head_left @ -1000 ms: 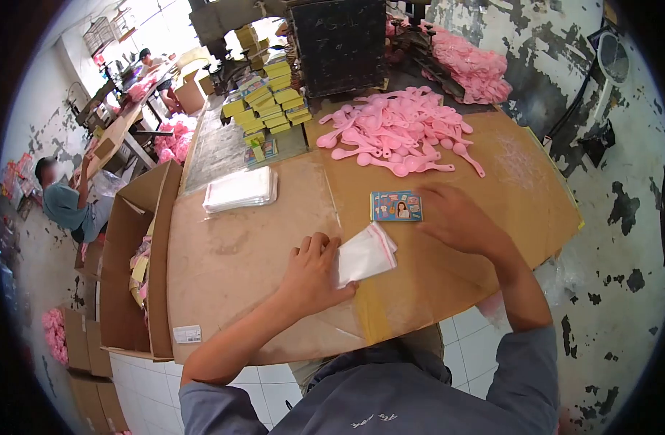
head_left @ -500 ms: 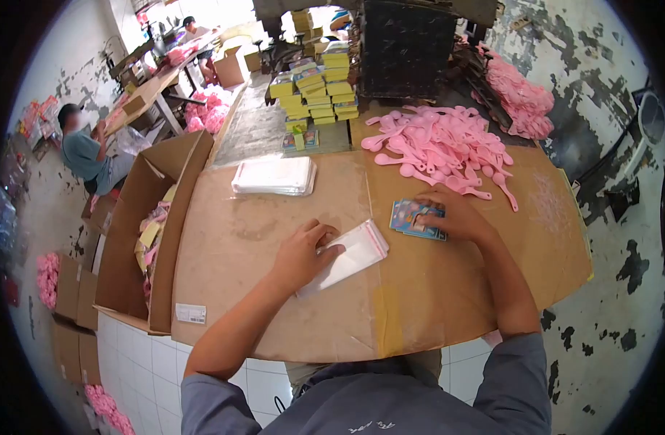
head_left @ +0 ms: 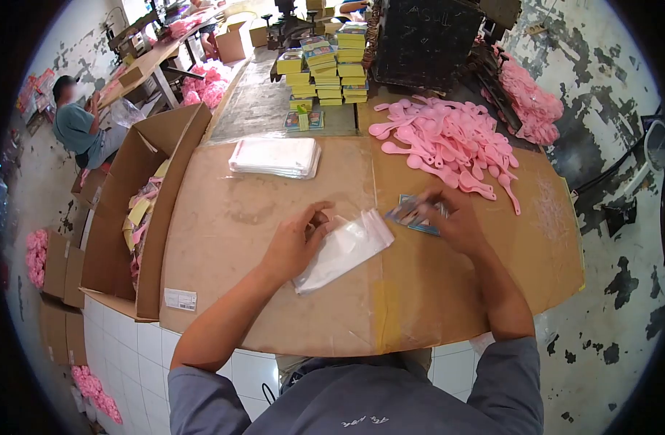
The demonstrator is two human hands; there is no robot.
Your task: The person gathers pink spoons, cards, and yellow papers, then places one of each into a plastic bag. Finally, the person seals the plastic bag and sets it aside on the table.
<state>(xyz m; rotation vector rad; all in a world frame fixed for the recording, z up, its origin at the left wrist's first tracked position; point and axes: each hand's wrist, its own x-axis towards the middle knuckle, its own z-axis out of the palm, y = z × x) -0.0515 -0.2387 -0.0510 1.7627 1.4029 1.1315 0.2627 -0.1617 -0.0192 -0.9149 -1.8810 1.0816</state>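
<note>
My left hand (head_left: 297,241) rests at the left side of a stack of clear plastic bags (head_left: 343,254), its thumb touching the bags' edge and its fingers curled apart from the thumb. The top bag looks slightly raised near its flap end. My right hand (head_left: 454,219) pinches a printed card (head_left: 408,210), blurred by motion, with its left tip close to the bags' flap. Beneath that hand lie more blue printed cards (head_left: 424,226) on the cardboard, partly hidden by the fingers.
Pink plastic spoons (head_left: 448,141) are heaped behind my right hand. Another pile of clear bags (head_left: 274,157) lies at the back left. Stacked yellow-edged card bundles (head_left: 321,72) stand farther back. An open carton (head_left: 180,174) borders the table's left side; a seated person (head_left: 79,123) is beyond.
My right hand has lifted a card from the small pile and moved it left toward the bags. The left hand has shifted slightly to the left, and the top bag looks more raised.
</note>
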